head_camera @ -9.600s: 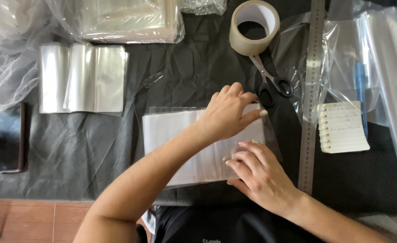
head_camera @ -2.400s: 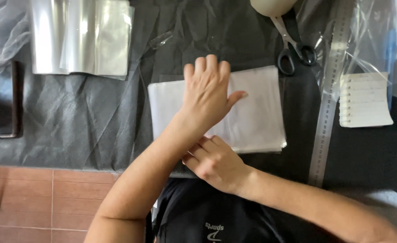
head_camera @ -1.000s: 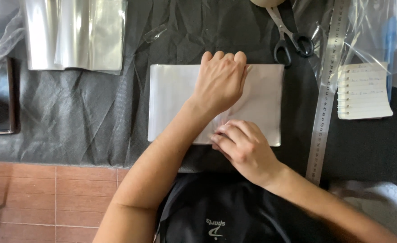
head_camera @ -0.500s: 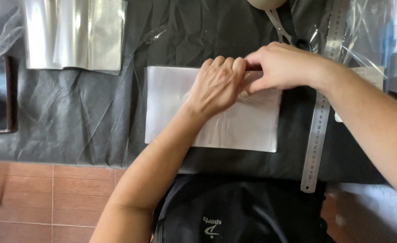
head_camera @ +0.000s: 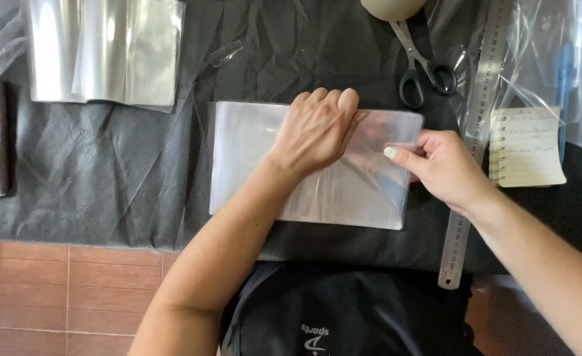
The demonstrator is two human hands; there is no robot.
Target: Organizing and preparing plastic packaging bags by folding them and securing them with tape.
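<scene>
- While your left hand [head_camera: 317, 128] presses flat on the clear plastic sleeve [head_camera: 251, 158], fingers together, it lies on the black cloth [head_camera: 106, 171].
- Your right hand [head_camera: 446, 168] pinches the sleeve's right edge, beside the steel ruler [head_camera: 472, 151].

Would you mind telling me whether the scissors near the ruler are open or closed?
Closed: the scissors lie flat on the black cloth, blades together in one line and the two handle loops side by side.

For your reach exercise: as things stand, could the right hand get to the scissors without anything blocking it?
Probably yes. The right hand pinches the right edge of the plastic sheets, and the scissors lie just above it on the black cloth, uncovered. Only the steel ruler lies beside them, not across the way.
</scene>
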